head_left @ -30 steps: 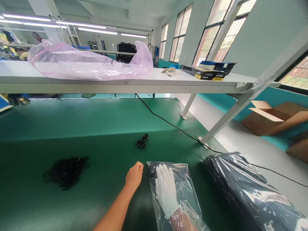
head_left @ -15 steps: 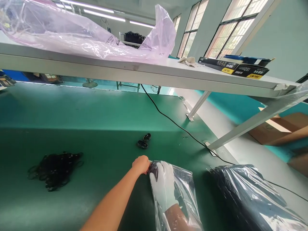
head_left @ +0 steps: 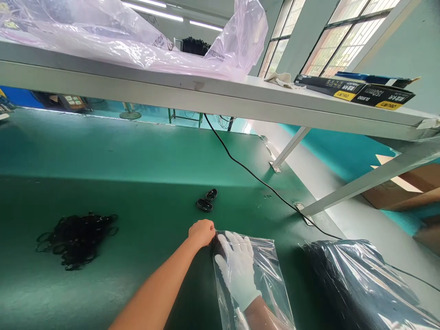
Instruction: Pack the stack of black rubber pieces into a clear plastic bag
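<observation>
My left hand [head_left: 202, 233], bare, is closed on the upper left corner of a clear plastic bag [head_left: 270, 266]. My right hand [head_left: 238, 270] wears a white glove and reaches inside the bag, its fingers spread and lying flat. Something dark shows in that corner beside the gloved thumb and fingers; what it is, I cannot make out. Beyond my hands, two small coiled black cables [head_left: 205, 205] lie on the green work table [head_left: 154, 201]. Off to the left is a loose heap of thin black loops [head_left: 77, 240].
A large stack of clear bags [head_left: 364, 279] lies to the right. One black cable [head_left: 247, 172] crosses the table. Above runs a white shelf [head_left: 165, 87] on slanted legs, carrying a pink plastic bag [head_left: 137, 46] and black boxes [head_left: 354, 89]. A cardboard box [head_left: 402, 188] stands on the floor.
The gloved fingers have spread wider apart inside the bag. My left hand keeps its hold on the corner. The view has shifted slightly.
</observation>
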`<state>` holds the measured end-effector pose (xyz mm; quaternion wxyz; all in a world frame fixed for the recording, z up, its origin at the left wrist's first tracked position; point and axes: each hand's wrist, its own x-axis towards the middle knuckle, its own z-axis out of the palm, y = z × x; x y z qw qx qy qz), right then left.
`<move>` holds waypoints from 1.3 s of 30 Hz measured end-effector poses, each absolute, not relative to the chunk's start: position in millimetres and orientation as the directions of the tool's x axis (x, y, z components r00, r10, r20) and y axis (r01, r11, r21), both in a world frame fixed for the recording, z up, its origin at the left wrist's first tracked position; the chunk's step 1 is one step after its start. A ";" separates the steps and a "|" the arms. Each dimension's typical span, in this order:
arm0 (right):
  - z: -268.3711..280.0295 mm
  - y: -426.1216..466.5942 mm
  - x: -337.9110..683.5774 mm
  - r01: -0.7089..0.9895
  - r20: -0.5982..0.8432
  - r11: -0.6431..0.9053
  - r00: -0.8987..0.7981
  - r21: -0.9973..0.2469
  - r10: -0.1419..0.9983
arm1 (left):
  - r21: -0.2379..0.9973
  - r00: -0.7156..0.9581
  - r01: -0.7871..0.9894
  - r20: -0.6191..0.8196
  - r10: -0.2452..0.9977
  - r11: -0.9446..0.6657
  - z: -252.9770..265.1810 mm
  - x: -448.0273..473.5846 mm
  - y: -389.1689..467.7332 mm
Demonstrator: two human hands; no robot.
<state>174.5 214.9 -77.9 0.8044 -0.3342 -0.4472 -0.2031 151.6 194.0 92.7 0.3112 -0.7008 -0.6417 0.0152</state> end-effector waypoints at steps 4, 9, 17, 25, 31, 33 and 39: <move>-75.3 216.1 172.6 0.607 0.835 0.695 0.550 -0.385 -0.018 | -0.357 0.152 0.934 0.310 0.939 -0.033 98.2 148.1 199.4; -75.3 223.3 169.7 0.598 0.819 0.696 0.573 -0.398 -0.024 | -0.325 0.162 0.942 0.232 0.959 -0.081 101.2 143.6 204.1; -80.9 215.8 171.5 0.659 0.893 0.662 0.449 -0.358 0.036 | -0.406 0.201 0.913 0.369 0.908 -0.037 93.5 146.2 195.0; -80.9 216.9 172.3 0.680 0.885 0.640 0.466 -0.357 -0.002 | -0.373 0.383 0.896 0.381 0.842 -0.240 89.3 136.8 179.4; -84.0 228.4 165.1 0.658 0.841 0.657 0.537 -0.368 -0.067 | -0.435 0.520 0.801 0.163 0.838 -0.412 78.9 122.1 164.2; -84.8 231.3 163.6 0.655 0.837 0.663 0.541 -0.362 -0.077 | -0.455 0.521 0.801 0.212 0.827 -0.388 75.3 116.4 163.2; -87.1 230.0 169.6 0.644 0.853 0.699 0.513 -0.311 -0.093 | -0.480 0.496 0.819 0.315 0.809 -0.315 65.8 113.6 159.5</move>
